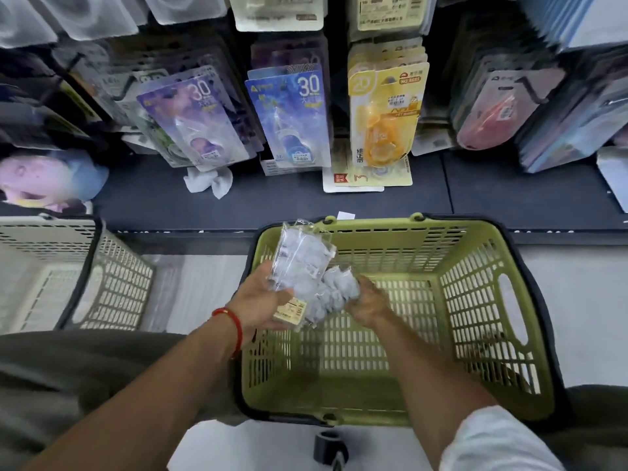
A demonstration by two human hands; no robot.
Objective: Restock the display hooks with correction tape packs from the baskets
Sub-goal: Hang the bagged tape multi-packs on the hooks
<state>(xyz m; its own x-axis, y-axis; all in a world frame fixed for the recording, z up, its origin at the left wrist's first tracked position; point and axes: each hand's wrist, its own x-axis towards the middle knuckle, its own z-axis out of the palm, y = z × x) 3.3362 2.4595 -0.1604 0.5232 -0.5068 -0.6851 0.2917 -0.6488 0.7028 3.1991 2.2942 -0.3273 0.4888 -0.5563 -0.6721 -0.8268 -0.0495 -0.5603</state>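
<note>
Currently: pick-up step — left hand [263, 302] and right hand [368, 302] each grasp clear-wrapped correction tape packs [304, 263] above green basket [475, 300]; next, hang on display hooks [530, 86].

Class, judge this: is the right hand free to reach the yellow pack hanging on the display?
Probably not yet: the right hand has its grip on the clear packs, shared with the left hand. Nothing blocks the yellow pack.

Clear pale-blue correction tape packs [307, 266] (a blurred bunch) sit tilted above the green basket [492, 300].
</note>
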